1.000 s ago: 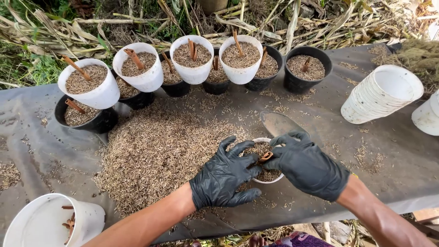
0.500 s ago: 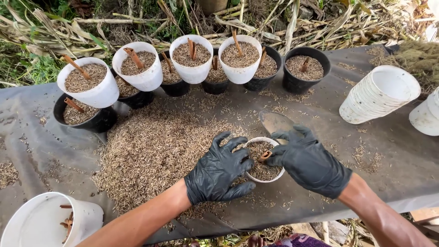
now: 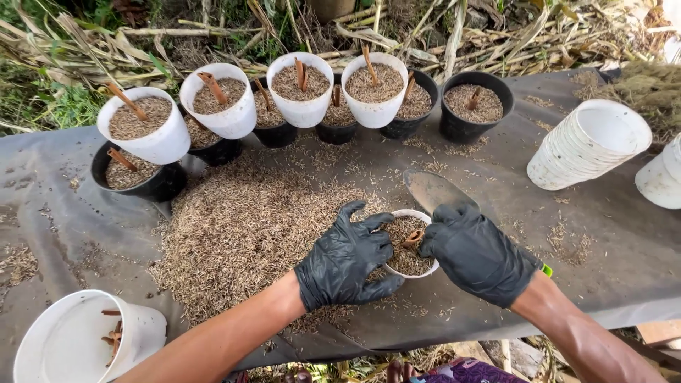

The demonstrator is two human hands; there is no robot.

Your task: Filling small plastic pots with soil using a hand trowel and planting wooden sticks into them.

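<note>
Nearest me, my left hand (image 3: 347,261) cups the near side of a small white pot (image 3: 410,243), fingers curled around its rim. My right hand (image 3: 477,252) pinches a brown cutting (image 3: 412,238) standing in the pot's husk filling (both hands in black gloves). The pot sits on the dark sheet (image 3: 624,248) at the edge of a spread husk pile (image 3: 245,230). Just behind lies a trowel blade (image 3: 433,190). Farther back stands a row of filled pots (image 3: 301,89), with stacked empty white pots (image 3: 589,145) to the right.
</note>
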